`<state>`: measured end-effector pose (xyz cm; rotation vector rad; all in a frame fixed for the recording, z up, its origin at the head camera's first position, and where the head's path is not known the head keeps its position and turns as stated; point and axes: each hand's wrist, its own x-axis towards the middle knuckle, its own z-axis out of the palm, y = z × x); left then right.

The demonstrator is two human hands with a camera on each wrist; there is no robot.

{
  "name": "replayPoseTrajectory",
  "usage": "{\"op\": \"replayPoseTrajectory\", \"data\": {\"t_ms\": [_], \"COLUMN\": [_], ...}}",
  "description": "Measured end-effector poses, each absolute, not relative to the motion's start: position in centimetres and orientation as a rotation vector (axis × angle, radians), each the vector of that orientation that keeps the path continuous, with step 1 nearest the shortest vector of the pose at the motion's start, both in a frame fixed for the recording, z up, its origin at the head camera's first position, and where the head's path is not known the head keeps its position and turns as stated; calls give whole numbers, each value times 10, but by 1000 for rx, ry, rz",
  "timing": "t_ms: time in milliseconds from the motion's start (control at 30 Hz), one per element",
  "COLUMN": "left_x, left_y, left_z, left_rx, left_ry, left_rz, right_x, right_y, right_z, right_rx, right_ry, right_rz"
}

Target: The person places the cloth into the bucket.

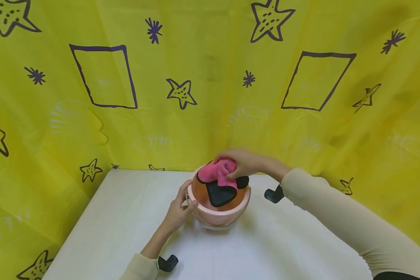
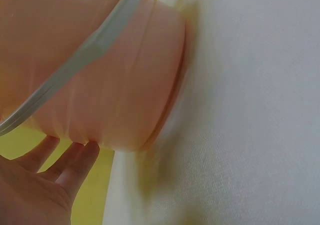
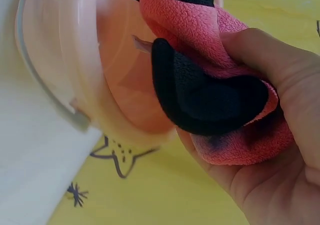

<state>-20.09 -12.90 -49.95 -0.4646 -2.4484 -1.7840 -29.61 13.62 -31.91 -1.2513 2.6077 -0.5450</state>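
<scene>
Bucket (image 1: pixel 217 218): pink plastic, round, with a smooth, thick rolled rim; stands on the surface (image 1: pixel 133 206) at the middle of the scene, far half. A slender, pale curved handle (image 2: pixel 75 60) hangs low around its near side.

Cloth (image 1: pixel 209 173): soft, pile-textured pink fabric with black edging, bunched into folds; held at the far side of the bucket's mouth. One black rounded flap (image 1: pixel 222 196) hangs over the opening; how deep it dips cannot be told.

Right hand (image 1: pixel 244 162): clamped on the cloth, thumb and fingers sunk in the pink folds, above the far right rim.

Left hand (image 1: pixel 177 212): clasped on the bucket's left side, thumb at the near rim, fingertips against the outer wall. The two hands are apart.

Sleeves (image 1: pixel 330 219): beige fabric, on both arms, each with a black wrist fitting (image 1: pixel 168 263).

Surface: white, finely grained covering.

Curtain (image 1: pixel 210 130): yellow, softly pleated, behind and at both sides; printed with dark-outlined starfish (image 1: pixel 182 93), spiky bursts and four-sided frames.
</scene>
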Motion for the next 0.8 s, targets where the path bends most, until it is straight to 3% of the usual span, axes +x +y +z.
{"op": "replayPoseTrajectory", "data": {"t_ms": [500,800], "left_x": [-203,-205], "left_y": [-130,-130], "left_z": [-502,-504], "left_rx": [-486,-514], "left_ry": [-2428,-2392], "left_rz": [-1789,-1812], "right_x": [-302,-302], "right_y": [108,95], "right_z": [-353,-363], "right_rx": [-1100,-1165], "right_ry": [2368,2225], "right_rz": [-545,-581]}}
